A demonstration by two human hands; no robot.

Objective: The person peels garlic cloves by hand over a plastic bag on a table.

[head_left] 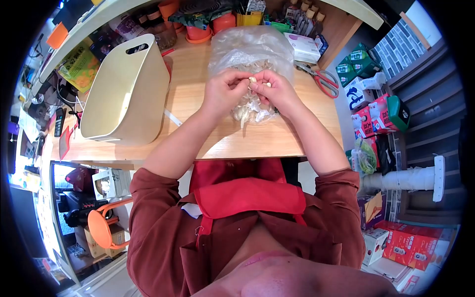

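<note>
Both hands meet above a clear plastic bag (252,47) lying on the wooden table (190,64). A small pale clove-like piece (253,79) sits between the fingertips of my left hand (226,89) and my right hand (275,90), both with fingers closed on it. Another small pale piece (267,84) shows against the fingers of my right hand. Under the hands, pale papery skins (246,110) lie in and on the bag's open part. The bag's inner contents are partly hidden by my hands.
A tall cream bin (111,94) stands at the left of the table. Red-handled scissors (324,81) lie at the right edge, near a white packet (302,48). Orange pots (198,33) and small bottles (309,20) line the back.
</note>
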